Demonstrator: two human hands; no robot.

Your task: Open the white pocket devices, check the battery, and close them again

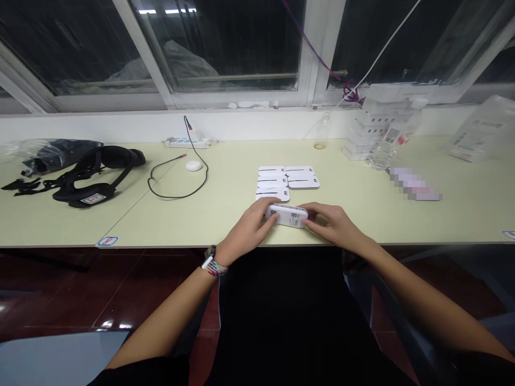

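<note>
Left hand curled around left end of white device, fingers bent and pressed against its edge. Right hand closed on opposite end, fingertips on top and near side. Device gripped between both hands, low centre of frame, just above near edge of table; whether resting on the surface or slightly lifted, cannot tell. Device: flat rounded-oblong, smooth white plastic, printed labels on upturned face. Beaded bracelet on left wrist.

Just beyond the hands, centre frame: cluster of white pads of same rounded shape, laid flat and touching, each with dark line and small mark. Table top pale yellow-green, matte. Left of frame: black strap harness, padded, matte. Upper centre-left: white power strip, black cable looped, small white round puck. Upper right: stack of white boxes, clear plastic bottle, clear bag.
</note>
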